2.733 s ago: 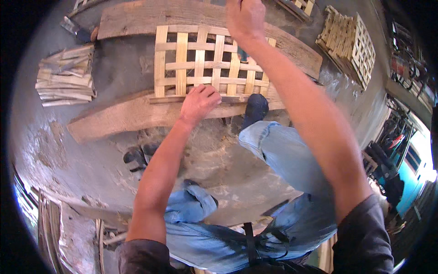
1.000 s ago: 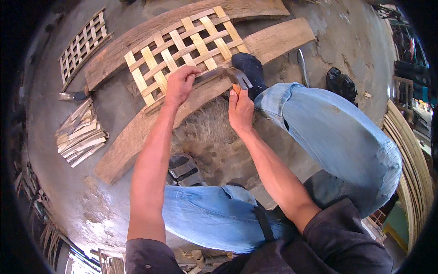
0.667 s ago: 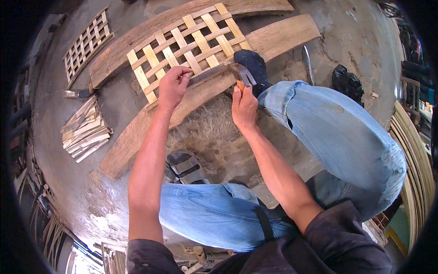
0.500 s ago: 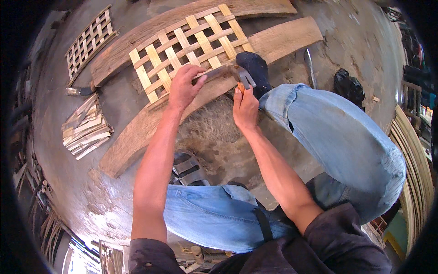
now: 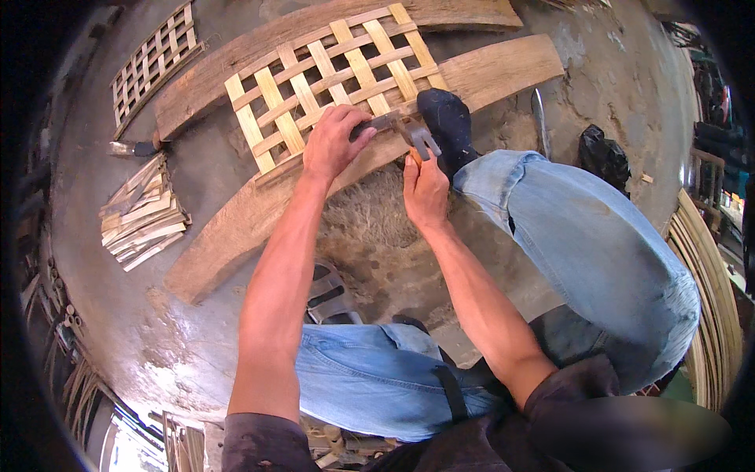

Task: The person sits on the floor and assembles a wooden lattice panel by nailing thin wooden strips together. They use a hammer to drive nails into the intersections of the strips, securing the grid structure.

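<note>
A woven lattice of pale wooden strips [image 5: 359,69] lies across a curved wooden plank [image 5: 503,67] on the floor. At the lattice's near edge, my left hand [image 5: 334,143] is closed around a flat, dark metal bar [image 5: 384,122], perhaps a chisel; its far end is hidden by the fingers. My right hand [image 5: 426,190] grips the orange handle of a claw hammer [image 5: 421,140] close below its head. The hammer head is beside the bar's right end; whether they touch I cannot tell. My dark-socked foot [image 5: 445,122] rests at the lattice's right corner.
Another curved plank [image 5: 464,12] lies behind. To the left are a smaller lattice [image 5: 157,59], a dark-handled bladed tool [image 5: 134,148] and a pile of thin slats [image 5: 145,220]. On the right lie a long blade [image 5: 541,122], a black plastic bag [image 5: 604,156] and stacked long strips [image 5: 712,307].
My left hand has shifted slightly right along the lattice's edge with the bar. The hammer stays by the bar's end, its head turned a little. The whole view has shifted slightly.
</note>
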Tool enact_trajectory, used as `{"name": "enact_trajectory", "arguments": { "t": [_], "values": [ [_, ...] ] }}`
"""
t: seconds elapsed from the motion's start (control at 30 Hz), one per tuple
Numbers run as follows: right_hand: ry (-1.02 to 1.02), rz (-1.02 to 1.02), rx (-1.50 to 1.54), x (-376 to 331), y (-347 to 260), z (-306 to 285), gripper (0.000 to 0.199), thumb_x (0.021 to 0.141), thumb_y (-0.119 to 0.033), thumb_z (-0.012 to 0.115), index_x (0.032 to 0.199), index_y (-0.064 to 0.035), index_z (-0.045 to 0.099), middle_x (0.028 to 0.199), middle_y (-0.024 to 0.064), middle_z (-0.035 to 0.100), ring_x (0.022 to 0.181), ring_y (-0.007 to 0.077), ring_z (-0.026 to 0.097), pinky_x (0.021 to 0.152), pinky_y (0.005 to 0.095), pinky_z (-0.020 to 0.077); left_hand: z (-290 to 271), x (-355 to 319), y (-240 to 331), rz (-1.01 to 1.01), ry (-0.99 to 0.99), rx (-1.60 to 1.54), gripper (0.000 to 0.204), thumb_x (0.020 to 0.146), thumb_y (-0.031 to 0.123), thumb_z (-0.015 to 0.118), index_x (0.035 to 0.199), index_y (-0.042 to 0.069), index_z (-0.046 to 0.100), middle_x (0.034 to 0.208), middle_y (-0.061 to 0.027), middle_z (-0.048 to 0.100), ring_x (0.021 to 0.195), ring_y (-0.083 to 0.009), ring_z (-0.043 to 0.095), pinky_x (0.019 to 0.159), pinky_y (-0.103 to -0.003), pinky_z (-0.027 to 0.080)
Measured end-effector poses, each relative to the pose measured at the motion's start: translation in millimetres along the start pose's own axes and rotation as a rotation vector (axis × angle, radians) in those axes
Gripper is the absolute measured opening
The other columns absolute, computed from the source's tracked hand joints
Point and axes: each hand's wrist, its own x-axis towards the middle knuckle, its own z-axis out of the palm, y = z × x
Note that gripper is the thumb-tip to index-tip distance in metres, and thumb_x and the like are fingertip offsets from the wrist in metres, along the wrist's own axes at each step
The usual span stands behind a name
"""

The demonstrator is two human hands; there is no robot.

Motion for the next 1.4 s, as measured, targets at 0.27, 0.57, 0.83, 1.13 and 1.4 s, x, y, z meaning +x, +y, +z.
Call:
{"name": "enact_trajectory", "arguments": {
  "t": [0.27, 0.57, 0.83, 1.13, 1.4],
  "values": [
    [0.020, -0.055, -0.001, 1.5, -4.7, -3.6, 0.018, 0.099, -0.016, 0.054, 0.106, 0.0009, 0.057, 0.085, 0.0230, 0.063, 0.078, 0.0449, 0.062, 0.065, 0.0503, 0.0476, -2.2, -3.4, -0.6, 0.014, -0.071, 0.034, 0.034, 0.076, 0.023, 0.080, 0.106, 0.010, 0.069, 0.109, -0.0075, 0.067, 0.104, -0.0279, 0.059, 0.091, -0.038, 0.051],
    [0.062, -0.053, -0.097, 1.6, 1.9, -12.6, 0.018, 0.099, -0.017, 0.054, 0.106, -0.0001, 0.052, 0.081, 0.0237, 0.062, 0.075, 0.0461, 0.062, 0.063, 0.0524, 0.0453, 0.3, 1.9, 5.9, -0.024, -0.106, 0.061, 0.033, 0.075, 0.020, 0.079, 0.105, 0.012, 0.067, 0.105, -0.0054, 0.065, 0.103, -0.0273, 0.059, 0.090, -0.039, 0.051],
    [0.053, -0.014, -0.063, -2.5, -9.8, -11.6, 0.022, 0.099, -0.018, 0.053, 0.110, 0.0007, 0.056, 0.087, 0.0250, 0.064, 0.084, 0.0466, 0.063, 0.067, 0.0524, 0.0478, 5.4, -5.0, 17.2, -0.065, -0.014, 0.145, 0.032, 0.075, 0.019, 0.078, 0.104, 0.012, 0.066, 0.104, -0.0038, 0.065, 0.102, -0.0251, 0.060, 0.090, -0.037, 0.052],
    [0.091, -0.093, -0.101, -5.3, -5.4, -8.3, 0.026, 0.100, -0.021, 0.053, 0.107, 0.0040, 0.055, 0.080, 0.0258, 0.063, 0.077, 0.0463, 0.063, 0.064, 0.0513, 0.0479, 9.5, -10.7, 18.7, -0.083, -0.002, 0.170, 0.032, 0.076, 0.018, 0.078, 0.105, 0.013, 0.065, 0.106, -0.0030, 0.064, 0.105, -0.0236, 0.059, 0.091, -0.037, 0.051],
    [0.075, -0.042, -0.166, -8.6, 8.2, -10.4, 0.029, 0.099, -0.025, 0.054, 0.105, 0.0036, 0.055, 0.080, 0.0269, 0.062, 0.075, 0.0466, 0.063, 0.062, 0.0527, 0.0475, 16.2, -11.4, 16.3, -0.071, 0.008, 0.224, 0.035, 0.074, 0.019, 0.077, 0.106, 0.014, 0.064, 0.106, -0.0026, 0.065, 0.105, -0.0230, 0.058, 0.091, -0.036, 0.052]
  ]
}}
